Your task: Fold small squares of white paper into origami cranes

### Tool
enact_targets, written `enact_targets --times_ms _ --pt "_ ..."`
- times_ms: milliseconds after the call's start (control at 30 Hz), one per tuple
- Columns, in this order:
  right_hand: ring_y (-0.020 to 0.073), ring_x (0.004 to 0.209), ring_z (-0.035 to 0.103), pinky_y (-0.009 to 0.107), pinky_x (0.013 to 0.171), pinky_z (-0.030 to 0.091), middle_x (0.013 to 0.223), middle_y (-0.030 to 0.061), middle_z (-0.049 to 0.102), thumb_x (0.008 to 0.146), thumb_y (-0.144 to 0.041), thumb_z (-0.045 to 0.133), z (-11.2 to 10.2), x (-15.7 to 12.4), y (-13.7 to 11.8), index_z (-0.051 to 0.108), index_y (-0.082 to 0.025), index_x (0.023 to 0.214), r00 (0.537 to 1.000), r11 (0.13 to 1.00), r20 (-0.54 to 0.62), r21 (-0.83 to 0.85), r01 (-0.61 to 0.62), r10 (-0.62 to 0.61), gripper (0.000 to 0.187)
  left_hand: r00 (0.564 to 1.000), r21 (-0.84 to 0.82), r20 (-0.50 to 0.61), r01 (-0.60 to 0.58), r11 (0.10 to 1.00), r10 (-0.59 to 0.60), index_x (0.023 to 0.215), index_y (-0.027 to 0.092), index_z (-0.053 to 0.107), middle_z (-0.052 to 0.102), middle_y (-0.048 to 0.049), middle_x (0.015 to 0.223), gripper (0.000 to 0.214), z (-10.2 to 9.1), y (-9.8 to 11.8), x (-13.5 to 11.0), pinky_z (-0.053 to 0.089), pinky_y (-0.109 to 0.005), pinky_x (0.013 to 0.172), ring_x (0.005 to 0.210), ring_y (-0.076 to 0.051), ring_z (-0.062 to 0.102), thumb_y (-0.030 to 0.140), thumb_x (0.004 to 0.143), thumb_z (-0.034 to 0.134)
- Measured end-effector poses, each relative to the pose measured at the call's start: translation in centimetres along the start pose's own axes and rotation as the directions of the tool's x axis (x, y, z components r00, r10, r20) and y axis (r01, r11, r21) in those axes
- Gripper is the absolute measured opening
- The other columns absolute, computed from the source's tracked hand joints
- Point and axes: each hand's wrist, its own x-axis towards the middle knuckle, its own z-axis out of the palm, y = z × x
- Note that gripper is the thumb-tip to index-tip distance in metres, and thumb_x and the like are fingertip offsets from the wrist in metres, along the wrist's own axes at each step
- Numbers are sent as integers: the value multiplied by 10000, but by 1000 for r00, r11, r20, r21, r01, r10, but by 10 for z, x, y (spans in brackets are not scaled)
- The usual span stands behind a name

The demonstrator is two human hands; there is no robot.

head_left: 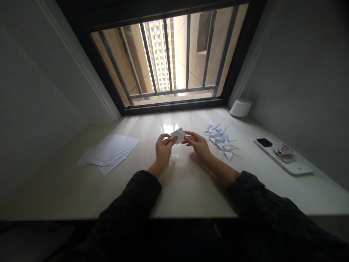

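A small folded piece of white paper (179, 135) is held just above the pale desk (185, 182), in the middle, between both hands. My left hand (164, 149) pinches its left edge with thumb and fingertips. My right hand (196, 143) pinches its right side, fingers curled. Both forearms wear dark sleeves. A stack of flat white sheets (109, 153) lies to the left of my left hand. To the right of my right hand is a cluster of several folded white paper cranes (221, 140).
A white phone (282, 155) with a round sticker grip lies at the right. A white roll (241, 107) stands in the back right corner. A barred window (169, 58) rises behind the desk, with walls on both sides.
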Motion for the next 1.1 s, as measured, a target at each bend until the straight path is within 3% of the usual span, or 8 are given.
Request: enact_targets --times_ms 167,400,500,567,700,900,1100 --pt "215 730 707 286 635 456 721 45 734 655 -471 733 -2 0 0 694 -189 970 1000 1000 5 -17 6 -6 425 995 73 21 -98 993 96 723 193 442 673 22 646 365 -3 1 2 459 -235 634 631 -131 642 315 640 776" --pt "157 574 649 285 578 491 689 55 726 654 -476 739 -1 -2 -2 724 -174 820 999 998 -3 -40 38 -38 345 989 172 -3 -144 975 147 749 210 411 651 28 668 371 -7 -4 7 466 -236 652 669 -141 655 341 672 749" --pt "174 593 657 314 610 521 689 49 723 704 -469 704 -1 -6 -6 730 -183 848 985 977 -43 -140 162 -169 321 989 258 1 -142 956 147 811 218 426 687 -10 825 377 -8 -4 6 485 -249 676 755 -162 677 341 673 755" --pt "184 653 671 324 653 522 759 43 736 759 -433 666 -3 -8 -9 738 -215 895 950 911 -45 -303 281 -308 267 991 280 5 -128 952 132 877 227 453 692 -30 922 392 -8 -1 4 495 -252 672 772 -167 684 323 664 767" --pt "182 697 656 312 644 508 829 17 747 800 -391 634 -6 -9 -11 751 -266 904 897 779 -22 -504 372 -442 200 994 260 27 -107 960 103 1041 260 526 694 -1 853 490 -6 7 -1 517 -265 671 703 -165 685 260 631 795" --pt "188 698 651 321 668 511 820 5 749 788 -388 648 -5 -9 -9 757 -279 879 896 781 17 -483 396 -444 179 962 337 193 -248 908 192 982 250 687 717 -38 966 289 -6 9 1 526 -327 812 855 -199 686 267 698 739" --pt "192 735 659 338 731 512 842 17 748 763 -398 671 -5 -6 -7 752 -268 890 910 833 14 -396 386 -415 199 958 336 183 -271 902 219 927 244 739 725 -59 996 232 -9 6 2 506 -334 862 878 -202 680 284 698 738"
